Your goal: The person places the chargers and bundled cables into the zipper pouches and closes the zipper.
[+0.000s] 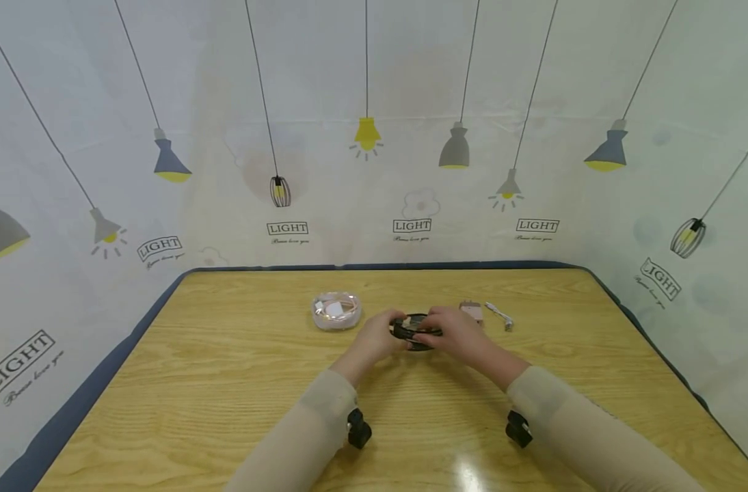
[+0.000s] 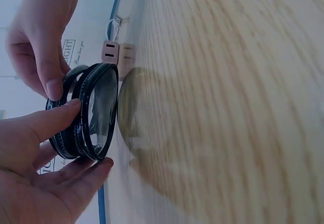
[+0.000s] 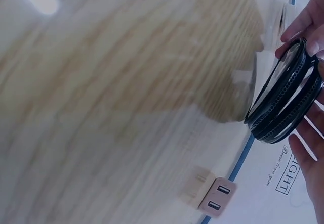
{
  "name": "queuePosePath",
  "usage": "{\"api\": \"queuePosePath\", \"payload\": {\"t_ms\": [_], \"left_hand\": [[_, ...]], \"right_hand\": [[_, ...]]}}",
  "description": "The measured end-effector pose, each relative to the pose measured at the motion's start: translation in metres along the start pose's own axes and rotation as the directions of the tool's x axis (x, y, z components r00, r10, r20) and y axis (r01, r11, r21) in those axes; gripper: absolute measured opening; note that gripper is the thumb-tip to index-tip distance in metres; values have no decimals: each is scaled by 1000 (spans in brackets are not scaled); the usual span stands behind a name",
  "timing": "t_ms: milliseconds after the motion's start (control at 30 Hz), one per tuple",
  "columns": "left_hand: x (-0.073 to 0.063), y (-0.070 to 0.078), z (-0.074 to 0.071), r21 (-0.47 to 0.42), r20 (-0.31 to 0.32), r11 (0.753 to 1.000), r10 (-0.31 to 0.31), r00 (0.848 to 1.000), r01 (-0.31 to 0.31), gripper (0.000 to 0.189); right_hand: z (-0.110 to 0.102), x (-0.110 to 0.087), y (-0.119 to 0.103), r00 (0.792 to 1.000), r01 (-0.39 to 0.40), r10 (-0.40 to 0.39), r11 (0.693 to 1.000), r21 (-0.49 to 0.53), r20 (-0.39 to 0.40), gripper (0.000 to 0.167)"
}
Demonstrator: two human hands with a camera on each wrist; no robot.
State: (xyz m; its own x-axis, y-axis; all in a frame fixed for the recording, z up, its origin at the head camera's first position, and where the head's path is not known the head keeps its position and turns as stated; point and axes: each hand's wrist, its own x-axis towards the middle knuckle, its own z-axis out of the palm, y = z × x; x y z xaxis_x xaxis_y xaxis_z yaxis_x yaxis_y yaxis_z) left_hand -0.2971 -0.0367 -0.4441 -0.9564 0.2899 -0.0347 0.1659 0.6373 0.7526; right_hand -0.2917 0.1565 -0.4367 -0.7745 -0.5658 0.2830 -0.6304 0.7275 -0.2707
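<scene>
A round pouch (image 2: 104, 107) with clear faces and black zippered edging is held between both hands, tilted close over the table. Its two black halves stand slightly apart, with zipper teeth showing along the gap. My left hand (image 1: 374, 336) grips one side, thumb on the edging and fingers underneath. From the other side, my right hand (image 1: 457, 331) pinches the black rim, its thumb by the gap in the left wrist view. Something pale shows through the clear face, too blurred to name.
Left of the hands lies a round clear case (image 1: 336, 321) containing a pinkish cable and a white adapter. Behind the right hand sits a pink two-port USB charger (image 3: 217, 197), with a short white cable (image 1: 500, 316) to its right. A printed curtain (image 1: 349, 198) surrounds the wooden table (image 1: 226, 369).
</scene>
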Motion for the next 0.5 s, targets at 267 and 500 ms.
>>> {"api": "queuePosePath", "payload": {"t_ms": [267, 500], "left_hand": [[-3, -8, -7, -61, 13, 998, -31, 999, 32, 48], [-6, -11, -14, -111, 11, 991, -73, 997, 74, 47]], "right_hand": [[-6, -3, -7, 1000, -7, 7, 1000, 7, -23, 16], [-6, -6, -6, 992, 88, -92, 995, -45, -89, 17]]}}
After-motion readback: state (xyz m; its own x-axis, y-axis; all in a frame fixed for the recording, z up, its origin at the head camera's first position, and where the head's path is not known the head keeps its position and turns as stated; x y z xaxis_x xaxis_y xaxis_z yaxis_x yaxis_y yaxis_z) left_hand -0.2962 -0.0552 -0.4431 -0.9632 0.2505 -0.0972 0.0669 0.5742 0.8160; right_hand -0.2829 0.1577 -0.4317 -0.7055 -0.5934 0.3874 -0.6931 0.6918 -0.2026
